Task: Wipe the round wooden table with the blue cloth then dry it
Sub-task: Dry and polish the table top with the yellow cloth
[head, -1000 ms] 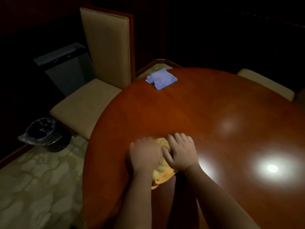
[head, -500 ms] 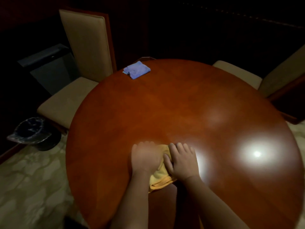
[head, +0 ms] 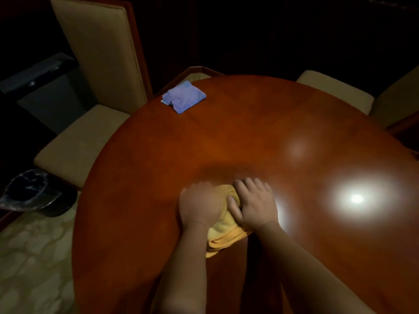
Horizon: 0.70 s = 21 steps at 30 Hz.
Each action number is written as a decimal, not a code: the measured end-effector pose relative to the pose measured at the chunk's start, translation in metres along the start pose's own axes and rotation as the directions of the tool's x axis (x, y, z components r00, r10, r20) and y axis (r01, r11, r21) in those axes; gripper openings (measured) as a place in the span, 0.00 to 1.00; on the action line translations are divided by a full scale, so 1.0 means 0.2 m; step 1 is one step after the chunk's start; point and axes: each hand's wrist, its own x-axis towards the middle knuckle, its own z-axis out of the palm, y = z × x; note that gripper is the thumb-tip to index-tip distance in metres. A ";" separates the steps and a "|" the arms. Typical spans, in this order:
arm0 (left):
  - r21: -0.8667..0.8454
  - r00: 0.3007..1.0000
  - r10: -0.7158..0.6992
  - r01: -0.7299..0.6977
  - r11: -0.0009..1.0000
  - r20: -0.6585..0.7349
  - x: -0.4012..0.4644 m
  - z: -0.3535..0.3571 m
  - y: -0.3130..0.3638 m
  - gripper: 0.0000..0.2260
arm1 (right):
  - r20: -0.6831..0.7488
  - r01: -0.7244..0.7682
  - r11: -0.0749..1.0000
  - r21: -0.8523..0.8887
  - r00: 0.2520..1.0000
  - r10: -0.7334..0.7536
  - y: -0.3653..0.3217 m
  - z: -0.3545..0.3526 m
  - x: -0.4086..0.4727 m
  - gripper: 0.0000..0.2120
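Observation:
The round wooden table (head: 158, 168) fills most of the view, glossy and reddish brown. A folded blue cloth (head: 184, 97) lies by itself near the far left rim. A yellow cloth (head: 224, 234) is bunched on the table's near middle. My left hand (head: 200, 203) and my right hand (head: 255, 205) press side by side on top of it, palms down, covering most of it. Only the cloth's near part shows below my wrists.
A beige upholstered chair (head: 95, 64) stands at the table's left, and a second beige seat (head: 335, 94) at the far right. A lined waste bin (head: 31, 192) sits on the patterned floor to the left. A dark cabinet (head: 45, 87) stands behind the chair.
Both hands stay pressed on the yellow cloth and have slid it a little toward the table's middle. The view has shifted, bringing the right seat into sight.

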 end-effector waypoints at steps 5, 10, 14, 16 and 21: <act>-0.024 0.999 0.026 -0.027 0.999 -0.039 0.28 0.10 -0.09 0.15 | -0.007 -0.020 0.999 -0.026 1.000 0.020 0.03 0.09 0.28 0.19; -0.026 0.996 0.010 -0.012 1.000 -0.090 0.55 0.20 -0.13 0.15 | -0.029 -0.032 0.998 -0.046 0.999 0.031 0.09 0.19 0.54 0.19; -0.025 0.997 -0.020 0.018 1.000 -0.077 0.63 0.21 -0.15 0.15 | -0.039 -0.002 0.998 -0.062 0.999 0.000 0.11 0.23 0.64 0.19; -0.010 0.997 -0.010 0.009 1.000 -0.071 0.62 0.20 -0.15 0.14 | -0.011 -0.014 0.998 -0.059 1.000 0.013 0.10 0.22 0.65 0.19; 0.007 0.999 -0.032 0.032 0.999 -0.039 0.40 0.10 -0.20 0.15 | 0.036 -0.036 0.999 -0.037 0.999 0.038 -0.04 0.17 0.51 0.19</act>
